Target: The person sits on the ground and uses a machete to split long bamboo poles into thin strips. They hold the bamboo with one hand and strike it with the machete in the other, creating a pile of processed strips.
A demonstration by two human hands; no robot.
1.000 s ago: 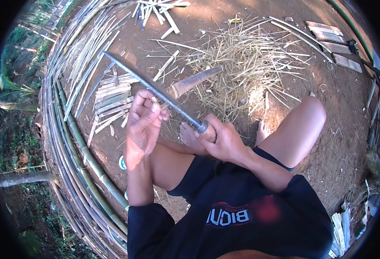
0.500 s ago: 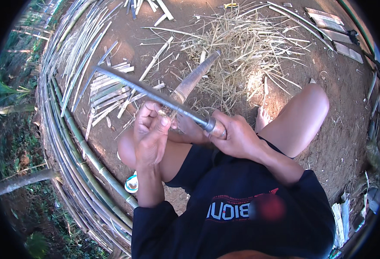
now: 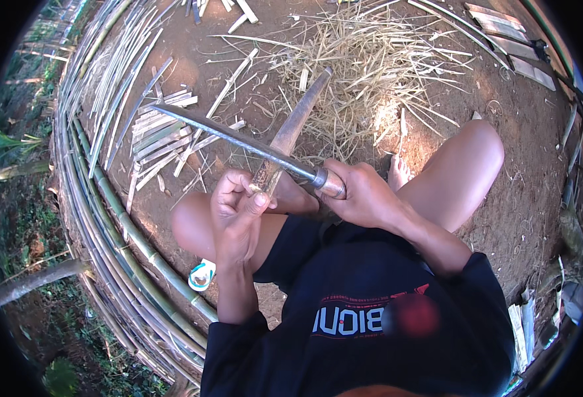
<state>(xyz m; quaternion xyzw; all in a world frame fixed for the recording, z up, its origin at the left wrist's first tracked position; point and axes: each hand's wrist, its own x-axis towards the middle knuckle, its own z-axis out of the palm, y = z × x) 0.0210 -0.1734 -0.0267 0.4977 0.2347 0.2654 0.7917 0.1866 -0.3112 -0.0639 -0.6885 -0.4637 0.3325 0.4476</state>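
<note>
My left hand [image 3: 234, 206] pinches the near end of a tapered brown piece of bamboo [image 3: 298, 124] between thumb and fingers. The piece slants away from me toward a straw-coloured heap, its narrow end farthest. My right hand [image 3: 365, 197] is wrapped round the wooden handle [image 3: 333, 184] of a long knife. A metal collar joins that handle to the dark, straight blade [image 3: 228, 135], which points left and away. The blade crosses over the bamboo piece just beyond my left fingers. I cannot tell whether its edge touches the bamboo.
A heap of shavings [image 3: 364, 73] lies on the dirt ahead. Split bamboo slats [image 3: 162, 139] are stacked at the left, inside long bamboo poles [image 3: 139, 241]. A white and teal object [image 3: 201, 276] sits by my left leg. Boards [image 3: 516, 49] lie at the far right.
The blade, blurred before, is now sharp, and its tip has shifted slightly. The bamboo piece has turned a little, so more of its near end shows. My left hand has moved slightly right.
</note>
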